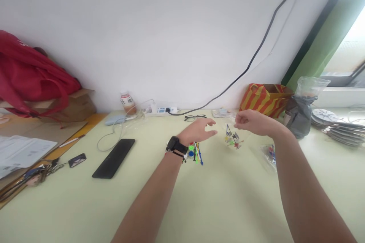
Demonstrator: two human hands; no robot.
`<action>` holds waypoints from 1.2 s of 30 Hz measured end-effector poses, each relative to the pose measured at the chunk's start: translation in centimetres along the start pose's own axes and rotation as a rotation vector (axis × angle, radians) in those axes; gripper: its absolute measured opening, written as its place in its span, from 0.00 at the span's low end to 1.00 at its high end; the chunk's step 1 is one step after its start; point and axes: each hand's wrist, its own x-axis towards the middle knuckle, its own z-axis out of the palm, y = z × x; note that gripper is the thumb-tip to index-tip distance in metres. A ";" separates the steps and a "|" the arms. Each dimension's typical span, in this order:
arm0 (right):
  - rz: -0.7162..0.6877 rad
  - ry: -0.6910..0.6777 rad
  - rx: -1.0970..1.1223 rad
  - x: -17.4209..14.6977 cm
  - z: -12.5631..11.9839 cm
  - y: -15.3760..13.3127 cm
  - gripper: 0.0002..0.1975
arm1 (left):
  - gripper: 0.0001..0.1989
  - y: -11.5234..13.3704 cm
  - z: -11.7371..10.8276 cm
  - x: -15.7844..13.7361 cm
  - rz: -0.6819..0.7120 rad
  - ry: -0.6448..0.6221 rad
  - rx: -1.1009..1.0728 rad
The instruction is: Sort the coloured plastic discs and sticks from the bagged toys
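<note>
Judged mid-assembly: the small coloured construction is between my left hand, its fingers parted and empty, and my right hand, fingers pinched together, any held piece indiscernible; next calls for light, steady placing.

glare from right window, soft shadows on table, stretched edges

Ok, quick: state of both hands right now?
Left hand: open, holding nothing visible.
Right hand: looks closed; can't tell whether it holds anything.
</note>
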 end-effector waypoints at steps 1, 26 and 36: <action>-0.007 -0.012 0.029 0.0 -0.2 0.0 0.06 | 0.29 -0.3 0.8 0.0 0.005 -0.035 -0.029; 0.328 0.421 0.118 4.9 3.5 8.5 0.21 | 0.13 -1.7 8.4 0.7 -0.054 0.050 -0.139; -0.129 -0.205 0.028 6.1 8.2 2.3 0.09 | 0.12 -3.3 4.2 1.2 -0.125 0.287 -0.305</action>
